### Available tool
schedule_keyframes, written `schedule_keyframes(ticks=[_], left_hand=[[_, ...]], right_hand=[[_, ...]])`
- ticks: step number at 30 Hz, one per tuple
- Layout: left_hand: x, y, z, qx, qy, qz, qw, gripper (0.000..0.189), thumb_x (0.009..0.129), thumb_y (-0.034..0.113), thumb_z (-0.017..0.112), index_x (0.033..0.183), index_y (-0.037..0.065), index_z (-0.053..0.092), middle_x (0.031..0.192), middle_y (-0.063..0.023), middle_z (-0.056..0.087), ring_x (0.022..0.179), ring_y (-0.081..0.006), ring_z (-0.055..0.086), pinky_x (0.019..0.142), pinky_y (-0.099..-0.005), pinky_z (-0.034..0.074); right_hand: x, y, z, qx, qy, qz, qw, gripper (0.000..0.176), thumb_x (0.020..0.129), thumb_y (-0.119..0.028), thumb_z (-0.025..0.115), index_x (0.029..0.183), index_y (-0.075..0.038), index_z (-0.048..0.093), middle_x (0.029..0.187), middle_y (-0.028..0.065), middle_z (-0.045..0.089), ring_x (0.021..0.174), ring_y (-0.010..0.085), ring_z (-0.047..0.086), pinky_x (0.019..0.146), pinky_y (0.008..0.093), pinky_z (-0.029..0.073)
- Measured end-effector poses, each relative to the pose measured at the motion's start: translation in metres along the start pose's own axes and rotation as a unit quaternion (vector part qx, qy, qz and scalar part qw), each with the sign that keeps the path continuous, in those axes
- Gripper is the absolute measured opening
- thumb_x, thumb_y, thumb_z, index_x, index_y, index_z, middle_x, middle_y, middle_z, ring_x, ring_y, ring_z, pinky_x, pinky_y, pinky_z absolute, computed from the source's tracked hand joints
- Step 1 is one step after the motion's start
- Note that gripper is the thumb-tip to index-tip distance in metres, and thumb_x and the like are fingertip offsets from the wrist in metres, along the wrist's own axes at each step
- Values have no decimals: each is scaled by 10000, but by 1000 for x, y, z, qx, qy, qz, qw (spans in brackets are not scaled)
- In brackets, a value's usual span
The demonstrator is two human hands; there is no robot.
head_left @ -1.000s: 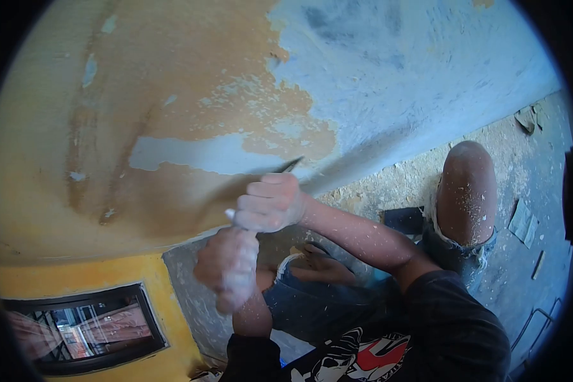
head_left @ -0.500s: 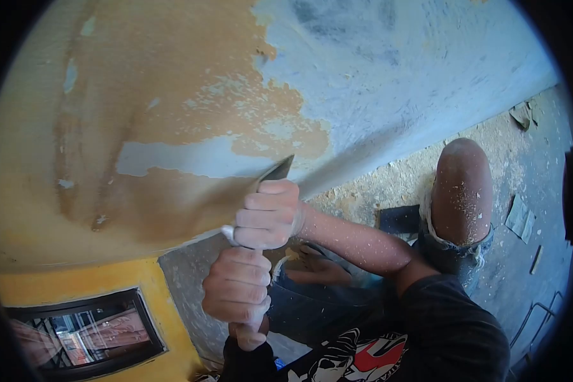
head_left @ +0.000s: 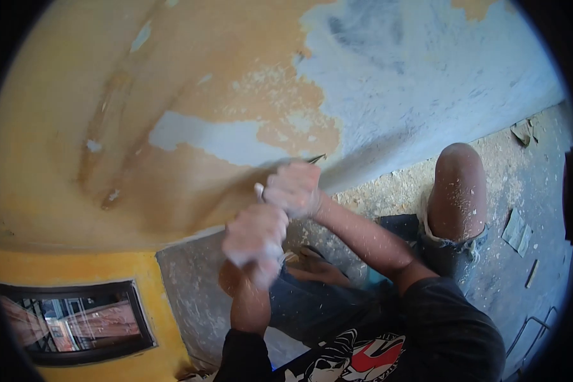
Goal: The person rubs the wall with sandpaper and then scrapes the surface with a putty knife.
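Observation:
Both my hands are closed one behind the other along a scraper [head_left: 317, 158]. Only its thin dark blade shows past the knuckles; the handle is hidden inside my fists. My right hand [head_left: 293, 188] is the upper one, nearest the blade, close against the wall. My left hand [head_left: 254, 234] grips just below and behind it, blurred by motion. The blade's tip lies at the wall [head_left: 210, 140], near the lower edge of a patchy tan area. Tan paint borders bare whitish-blue patches there.
Pale flakes [head_left: 388, 191] litter the floor along the wall's foot. My bare knee [head_left: 458, 191], dusted with chips, is at the right. Beyond it lie a greenish flat scrap [head_left: 517, 232] and a thin strip [head_left: 532, 274]. A dark-framed window [head_left: 76, 321] sits in yellow wall at lower left.
Both hands have moved up and to the right in view, still gripping the scraper. Less of the blade shows now. The view itself has shifted slightly.

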State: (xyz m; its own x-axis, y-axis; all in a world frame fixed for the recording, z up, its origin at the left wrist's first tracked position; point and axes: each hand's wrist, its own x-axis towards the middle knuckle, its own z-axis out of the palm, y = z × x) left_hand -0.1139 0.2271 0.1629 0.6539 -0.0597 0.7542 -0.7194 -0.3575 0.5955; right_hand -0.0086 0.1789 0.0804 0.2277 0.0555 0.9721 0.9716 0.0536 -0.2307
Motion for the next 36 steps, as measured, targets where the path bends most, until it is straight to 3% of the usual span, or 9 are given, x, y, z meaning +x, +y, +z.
schedule_keyframes(ticks=[4, 9, 16, 19, 23, 26, 30, 32, 36], left_hand=[[14, 19, 16, -24, -17, 135, 990, 497, 894, 245, 626, 497, 55, 395, 454, 0, 380, 376, -153, 390, 417, -280, 374], [10, 28, 26, 12, 103, 83, 991, 477, 820, 215, 673, 452, 59, 411, 443, -6, 381, 380, -163, 408, 443, -285, 393], [-1, -4, 1, 7, 89, -51, 995, 493, 814, 155, 610, 392, 88, 365, 426, -3, 406, 389, -152, 452, 498, -268, 464], [-20, 17, -9, 56, -116, 4, 992, 477, 847, 190, 575, 439, 84, 353, 458, 9, 386, 429, -154, 445, 493, -261, 428], [-5, -7, 15, 142, 91, -125, 978, 471, 759, 119, 597, 427, 112, 263, 429, 3, 331, 329, -127, 326, 392, -251, 349], [3, 15, 22, -52, -46, 42, 997, 409, 814, 81, 571, 478, 82, 338, 464, 3, 368, 376, -163, 369, 411, -273, 339], [0, -34, 18, -83, 26, -30, 996, 493, 872, 192, 603, 465, 67, 356, 432, 9, 333, 358, -153, 343, 403, -284, 318], [2, -17, 17, -8, -82, -63, 995, 539, 932, 362, 570, 518, 51, 421, 415, 16, 345, 326, -121, 311, 370, -265, 279], [-3, -22, 26, -50, -33, 82, 995, 524, 933, 323, 585, 517, 49, 422, 431, -3, 353, 363, -139, 353, 400, -279, 303]], right_hand=[[31, -12, -14, 31, 63, -59, 996, 350, 734, -135, 722, 564, -172, 418, 555, -46, 356, 477, 113, 400, 411, 276, 277], [31, -20, -4, 52, 69, -55, 995, 434, 724, -109, 725, 549, -178, 334, 537, -54, 319, 453, 86, 340, 410, 266, 211], [5, -13, 6, 26, 91, 24, 995, 359, 688, -101, 726, 589, -185, 392, 537, -53, 405, 439, 123, 386, 399, 286, 260], [11, -11, -2, 29, 96, 4, 995, 343, 686, -99, 730, 602, -187, 410, 532, -48, 412, 435, 131, 400, 397, 292, 281], [-10, -6, 9, 36, 74, 28, 996, 366, 729, -96, 728, 594, -183, 400, 526, -43, 374, 432, 128, 388, 395, 291, 279], [-2, -6, -4, 53, 87, 26, 994, 383, 741, -100, 728, 592, -174, 383, 523, -38, 353, 425, 131, 377, 395, 292, 268], [-19, 8, 6, -6, 21, 58, 998, 288, 767, -122, 701, 619, -182, 462, 556, -50, 379, 487, 110, 429, 418, 281, 311], [-14, 5, -1, 28, 72, 51, 996, 414, 753, -75, 705, 564, -159, 346, 534, -32, 339, 438, 123, 366, 401, 290, 250], [-15, 10, 0, 39, 68, 12, 997, 424, 749, -70, 719, 571, -167, 347, 538, -36, 324, 445, 117, 368, 405, 278, 242]])
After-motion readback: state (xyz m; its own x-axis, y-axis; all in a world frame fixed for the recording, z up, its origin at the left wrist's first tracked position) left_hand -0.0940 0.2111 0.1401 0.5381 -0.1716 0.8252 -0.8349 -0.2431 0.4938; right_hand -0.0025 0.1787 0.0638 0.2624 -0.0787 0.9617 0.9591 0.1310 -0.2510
